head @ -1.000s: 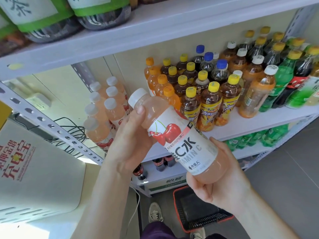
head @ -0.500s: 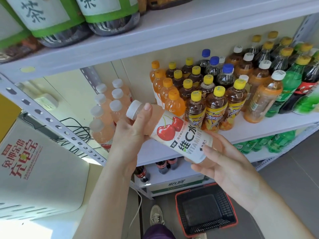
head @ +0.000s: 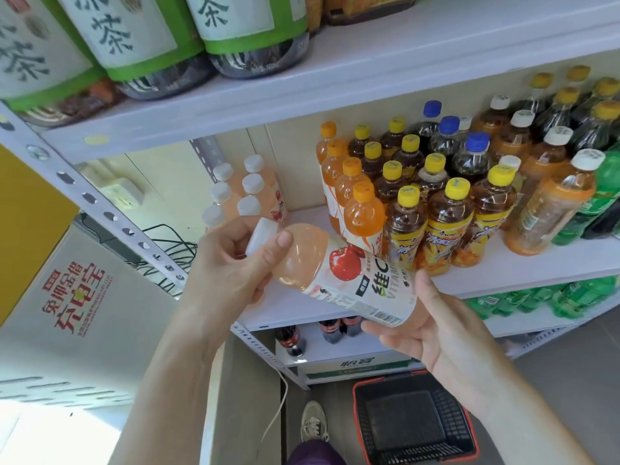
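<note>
A pale pink drink bottle (head: 339, 276) with a white cap and a cherry on its white label lies tilted in front of the middle shelf, cap to the upper left. My left hand (head: 231, 266) grips its neck and cap end, thumb across the shoulder. My right hand (head: 432, 327) holds the base from below, thumb up along the label's side. Several matching white-capped pink bottles (head: 241, 193) stand at the left end of that shelf, just behind the held one.
The white metal shelf (head: 503, 273) carries orange, yellow-capped tea, blue-capped and green bottles. Large green-labelled tea bottles (head: 141, 38) sit on the shelf above. A red and black shopping basket (head: 416, 421) stands on the floor below. A white charging kiosk (head: 67, 317) is at left.
The bottle has rotated in my hands and moved down and toward the shelf, its label now showing a different side. My right hand has shifted from cupping the base to holding it more loosely.
</note>
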{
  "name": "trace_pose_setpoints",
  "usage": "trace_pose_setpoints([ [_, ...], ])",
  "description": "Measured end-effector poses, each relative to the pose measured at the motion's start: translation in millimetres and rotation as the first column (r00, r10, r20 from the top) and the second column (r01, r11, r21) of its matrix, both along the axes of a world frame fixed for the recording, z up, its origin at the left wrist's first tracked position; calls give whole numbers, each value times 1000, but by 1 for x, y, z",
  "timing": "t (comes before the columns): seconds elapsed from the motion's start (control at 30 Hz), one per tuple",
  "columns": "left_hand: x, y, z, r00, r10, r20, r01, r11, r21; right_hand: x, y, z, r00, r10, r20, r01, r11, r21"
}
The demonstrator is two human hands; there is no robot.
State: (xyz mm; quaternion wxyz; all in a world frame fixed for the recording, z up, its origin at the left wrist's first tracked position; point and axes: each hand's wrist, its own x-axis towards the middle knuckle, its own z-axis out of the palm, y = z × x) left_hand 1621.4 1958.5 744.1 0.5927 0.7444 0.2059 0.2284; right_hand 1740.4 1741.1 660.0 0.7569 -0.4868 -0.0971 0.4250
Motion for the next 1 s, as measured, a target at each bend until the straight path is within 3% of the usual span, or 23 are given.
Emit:
trace_pose_setpoints([
  [0.23,7,8,11,986,115,-117,-85,968,235,2,34,-12,994,11,111,19,964,-266],
  [0.37,10,19,17,968,196,-156,-95,864,495,3,57,-21,978,62,198,14,932,-362],
  [0.47,15,28,17,942,271,-199,-105,800,591,4,70,-30,934,131,332,37,889,-456],
  [0.57,23,36,9,924,292,-247,-52,737,674,7,71,-30,842,163,514,126,867,-481],
  [0.73,44,56,-17,860,381,-339,62,581,811,23,59,-18,600,138,788,336,850,-405],
  [0.87,58,71,-39,785,431,-445,191,515,836,34,56,-7,423,113,899,449,836,-316],
  [1.0,61,82,-54,726,473,-499,246,499,831,45,62,-1,278,136,951,456,853,-256],
])
